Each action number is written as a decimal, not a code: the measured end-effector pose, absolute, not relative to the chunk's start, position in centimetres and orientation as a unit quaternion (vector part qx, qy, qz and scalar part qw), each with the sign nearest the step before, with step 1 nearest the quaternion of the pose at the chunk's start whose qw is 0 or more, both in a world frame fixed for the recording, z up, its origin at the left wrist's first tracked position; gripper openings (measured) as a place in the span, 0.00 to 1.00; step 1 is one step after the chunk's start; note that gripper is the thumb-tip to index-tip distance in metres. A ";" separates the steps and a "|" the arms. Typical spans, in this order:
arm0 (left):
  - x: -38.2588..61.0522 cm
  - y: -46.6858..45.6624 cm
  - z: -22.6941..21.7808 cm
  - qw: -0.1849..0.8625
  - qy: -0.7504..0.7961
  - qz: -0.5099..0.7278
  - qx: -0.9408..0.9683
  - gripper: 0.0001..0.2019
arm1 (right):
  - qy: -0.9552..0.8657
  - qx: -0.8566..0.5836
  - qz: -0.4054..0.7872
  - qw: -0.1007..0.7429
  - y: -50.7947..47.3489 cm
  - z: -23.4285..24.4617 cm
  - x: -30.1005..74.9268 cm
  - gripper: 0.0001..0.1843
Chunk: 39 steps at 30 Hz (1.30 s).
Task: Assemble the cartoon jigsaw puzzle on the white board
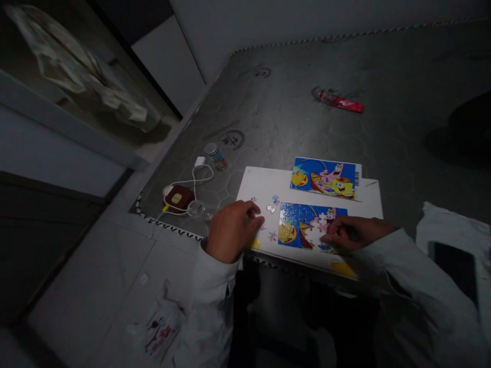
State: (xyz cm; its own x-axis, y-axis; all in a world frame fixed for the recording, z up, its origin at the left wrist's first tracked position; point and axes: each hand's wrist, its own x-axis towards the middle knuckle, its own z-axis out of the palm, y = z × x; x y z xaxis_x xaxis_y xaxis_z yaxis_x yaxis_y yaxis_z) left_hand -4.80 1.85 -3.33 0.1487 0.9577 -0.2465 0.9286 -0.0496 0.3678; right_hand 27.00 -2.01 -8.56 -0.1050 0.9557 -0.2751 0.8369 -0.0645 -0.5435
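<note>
A partly assembled jigsaw puzzle (290, 219) with blue, yellow and pink cartoon figures lies on a white board (264, 179). A white gap shows in its middle. My right hand (351, 232) rests over the puzzle's right side, thumb and finger pinched at the edge of the gap; whatever is between them is hidden. To the left of the puzzle, my left hand (233, 225) hovers by several loose puzzle pieces (272, 235), its thumb and forefinger apart and the other fingers curled. Behind the puzzle lies a matching picture card (324, 178).
Left of the board are a small jar (217, 156), a white cable (195, 186) and a brown box-like object (179, 198). A red packet (347, 104) lies farther back. At right, a dark phone-like object (455, 268) rests on white cloth. A plastic bag (163, 327) is on the floor.
</note>
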 end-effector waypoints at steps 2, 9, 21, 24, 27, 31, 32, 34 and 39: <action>-5.4 2.0 -3.2 0.201 0.684 0.024 0.701 0.06 | -0.676 -0.667 0.300 0.096 -2.0 -8.6 27.0 0.14; -5.2 1.5 -3.0 0.216 0.660 -0.020 0.719 0.09 | -0.677 -0.668 0.295 0.090 -1.8 -8.6 26.9 0.16; -6.7 1.1 -2.1 0.150 0.712 0.021 0.686 0.15 | -0.671 -0.695 0.206 0.156 -2.0 -8.7 26.6 0.30; -6.6 1.3 -1.6 0.153 0.714 0.054 0.681 0.23 | -0.666 -0.684 0.216 0.206 -1.8 -8.6 26.4 0.30; -6.5 1.5 -1.2 0.162 0.723 0.040 0.671 0.30 | -0.678 -0.657 0.231 0.235 -1.6 -8.7 26.4 0.31; -6.6 1.5 -1.3 0.159 0.724 0.053 0.669 0.29 | -0.730 -0.622 0.179 0.219 -1.5 -8.5 26.8 0.34; -6.6 1.5 -1.5 0.150 0.724 0.066 0.670 0.28 | -0.736 -0.620 0.167 0.215 -1.5 -8.4 26.9 0.33; -6.7 1.6 -1.9 0.132 0.720 0.085 0.676 0.24 | -0.736 -0.628 0.142 0.210 -1.6 -8.2 26.8 0.30; -6.7 1.7 -2.4 0.135 0.711 0.067 0.687 0.16 | -0.694 -0.661 0.140 0.251 -2.2 -7.8 25.8 0.23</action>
